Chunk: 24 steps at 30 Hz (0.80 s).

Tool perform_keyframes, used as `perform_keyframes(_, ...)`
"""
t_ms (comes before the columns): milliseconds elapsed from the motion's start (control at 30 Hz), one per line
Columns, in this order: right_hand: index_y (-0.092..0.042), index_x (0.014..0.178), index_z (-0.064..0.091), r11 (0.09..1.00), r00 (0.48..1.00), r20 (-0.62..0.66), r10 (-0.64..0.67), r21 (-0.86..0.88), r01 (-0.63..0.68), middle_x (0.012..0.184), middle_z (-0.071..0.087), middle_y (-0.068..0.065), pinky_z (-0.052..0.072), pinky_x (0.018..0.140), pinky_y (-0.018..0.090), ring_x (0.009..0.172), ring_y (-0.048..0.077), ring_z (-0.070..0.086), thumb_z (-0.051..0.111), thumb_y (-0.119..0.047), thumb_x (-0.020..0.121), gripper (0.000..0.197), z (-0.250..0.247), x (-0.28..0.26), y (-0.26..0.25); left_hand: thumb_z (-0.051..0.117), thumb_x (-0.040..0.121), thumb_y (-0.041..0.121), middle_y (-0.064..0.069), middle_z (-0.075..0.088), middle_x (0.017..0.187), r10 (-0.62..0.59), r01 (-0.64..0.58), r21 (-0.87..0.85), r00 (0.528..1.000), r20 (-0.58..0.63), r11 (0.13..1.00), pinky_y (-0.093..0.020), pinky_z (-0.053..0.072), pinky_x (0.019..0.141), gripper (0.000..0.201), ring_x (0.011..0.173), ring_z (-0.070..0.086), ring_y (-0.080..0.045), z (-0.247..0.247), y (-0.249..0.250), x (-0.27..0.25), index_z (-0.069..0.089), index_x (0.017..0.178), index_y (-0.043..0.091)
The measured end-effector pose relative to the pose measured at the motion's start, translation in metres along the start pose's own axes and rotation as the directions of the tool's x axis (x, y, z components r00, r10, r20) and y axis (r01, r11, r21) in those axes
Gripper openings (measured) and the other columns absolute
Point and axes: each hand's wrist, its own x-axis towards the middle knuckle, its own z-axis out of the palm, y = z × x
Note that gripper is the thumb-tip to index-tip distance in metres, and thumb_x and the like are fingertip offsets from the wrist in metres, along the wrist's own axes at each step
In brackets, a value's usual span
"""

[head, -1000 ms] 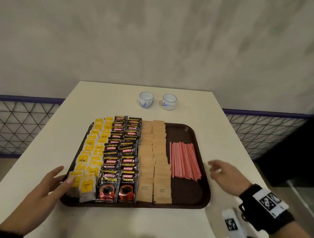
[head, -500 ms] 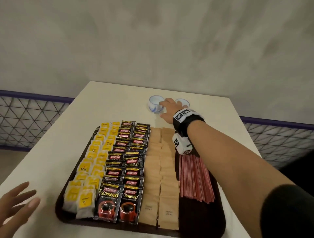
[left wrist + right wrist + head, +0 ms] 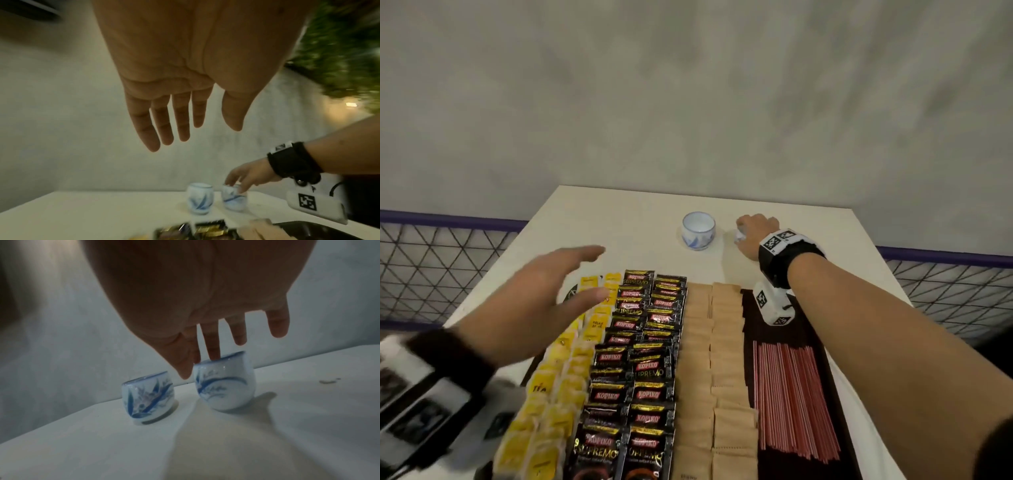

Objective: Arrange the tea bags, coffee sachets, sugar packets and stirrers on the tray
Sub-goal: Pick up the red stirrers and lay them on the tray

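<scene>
Head view — right hand (image 3: 755, 236) hides right cup (image 3: 738, 235).

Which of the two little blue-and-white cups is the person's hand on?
The right-hand cup: the right hand pinches its rim. The other cup stands untouched beside it; the left hand hovers open, short of it.

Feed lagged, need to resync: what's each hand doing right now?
Left hand: open, fingers straight, holding nothing, above the tea bags.
Right hand: fingertips pinching the rim of the right cup.
</scene>
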Motion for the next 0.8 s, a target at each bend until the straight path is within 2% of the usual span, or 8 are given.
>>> perform_keyframes(67, -0.016, 0.133, 0.044, 0.999, 1.0, -0.011, 0.005, 0.04, -0.005, 0.136, 0.047, 0.009, 0.04, 0.101, 0.042, 0.123, 0.034, 0.046, 0.051, -0.034, 0.095, 0.043, -0.005, -0.003, 0.001, 0.052, 0.091, 0.042, 0.011, 0.045, 0.139, 0.14, -0.147, 0.096, 0.987, 0.073, 0.985, -0.037, 0.038, 0.105, 0.053, 0.125, 0.043, -0.014, 0.019, 0.026, 0.067, 0.037, 0.14, 0.029)
perform_keyframes(200, -0.006, 0.134, 0.048, 0.995, 0.991, 0.106, 0.085, -0.059, -0.079, 0.136, 0.052, 0.013, 0.041, 0.1, 0.031, 0.124, 0.03, 0.052, 0.05, -0.02, 0.097, 0.04, -0.013, -0.001, 0.004, 0.05, 0.095, 0.028, -0.003, 0.035, 0.149, 0.061, -0.106, 0.182, 0.97, 0.236, 0.978, -0.038, 0.029, 0.111, 0.051, 0.132, 0.037, -0.028, 0.085, 0.044, 0.167, 0.033, 0.142, 0.019)
perform_keyframes(300, -0.009, 0.133, 0.052, 0.995, 0.989, 0.119, 0.086, -0.064, -0.078, 0.137, 0.051, 0.014, 0.042, 0.101, 0.035, 0.124, 0.032, 0.05, 0.051, -0.019, 0.095, 0.039, -0.012, -0.001, 0.009, 0.048, 0.096, 0.018, -0.006, 0.035, 0.149, 0.081, -0.129, 0.165, 0.958, 0.274, 0.978, -0.035, 0.03, 0.108, 0.048, 0.133, 0.036, -0.029, 0.125, 0.049, 0.202, 0.034, 0.141, 0.016)
perform_keyframes(400, -0.014, 0.134, 0.052, 0.994, 0.991, 0.089, 0.101, 0.024, -0.103, 0.136, 0.05, 0.014, 0.041, 0.105, 0.04, 0.126, 0.034, 0.048, 0.047, -0.021, 0.097, 0.039, -0.014, -0.004, 0.015, 0.047, 0.095, 0.013, -0.011, 0.04, 0.144, 0.032, -0.129, 0.266, 0.939, 0.341, 0.955, -0.036, 0.035, 0.104, 0.048, 0.129, 0.04, -0.032, 0.141, 0.052, 0.217, 0.034, 0.141, 0.016)
perform_keyframes(467, -0.012, 0.131, 0.056, 0.994, 0.995, 0.063, 0.077, 0.075, -0.081, 0.133, 0.055, 0.014, 0.044, 0.102, 0.038, 0.122, 0.032, 0.052, 0.047, -0.015, 0.096, 0.036, -0.013, -0.006, 0.019, 0.045, 0.094, 0.01, -0.013, 0.047, 0.136, 0.031, -0.111, 0.258, 0.955, 0.295, 0.96, -0.036, 0.04, 0.096, 0.044, 0.12, 0.048, -0.035, 0.143, 0.047, 0.222, 0.04, 0.136, 0.018)
perform_keyframes(600, -0.007, 0.124, 0.061, 0.988, 0.999, -0.017, 0.043, 0.148, -0.04, 0.125, 0.06, 0.016, 0.049, 0.095, 0.037, 0.115, 0.032, 0.058, 0.048, -0.007, 0.094, 0.032, -0.015, -0.017, 0.032, 0.045, 0.094, 0.007, -0.006, 0.055, 0.109, 0.09, -0.126, 0.157, 0.971, 0.223, 0.979, -0.019, 0.031, 0.072, 0.022, 0.093, 0.055, -0.025, 0.144, 0.049, 0.225, 0.052, 0.109, 0.02)
perform_keyframes(700, -0.005, 0.124, 0.062, 0.981, 0.987, 0.092, 0.133, 0.127, -0.144, 0.126, 0.059, 0.015, 0.045, 0.101, 0.041, 0.115, 0.035, 0.057, 0.049, -0.011, 0.092, 0.035, -0.029, -0.025, 0.048, 0.046, 0.093, 0.007, -0.008, 0.057, 0.111, 0.102, -0.15, 0.186, 0.964, 0.246, 0.971, -0.025, 0.042, 0.082, 0.031, 0.093, 0.051, -0.019, 0.144, 0.066, 0.222, 0.043, 0.111, 0.032)
perform_keyframes(800, -0.005, 0.117, 0.066, 0.974, 0.972, 0.128, 0.197, 0.09, -0.209, 0.123, 0.061, 0.016, 0.043, 0.103, 0.046, 0.111, 0.037, 0.059, 0.052, -0.017, 0.088, 0.034, -0.035, -0.041, 0.077, 0.046, 0.092, 0.004, -0.011, 0.057, 0.113, 0.124, -0.147, 0.058, 0.948, 0.293, 0.987, -0.018, 0.043, 0.083, 0.032, 0.098, 0.056, -0.021, 0.152, 0.084, 0.219, 0.052, 0.123, 0.014)
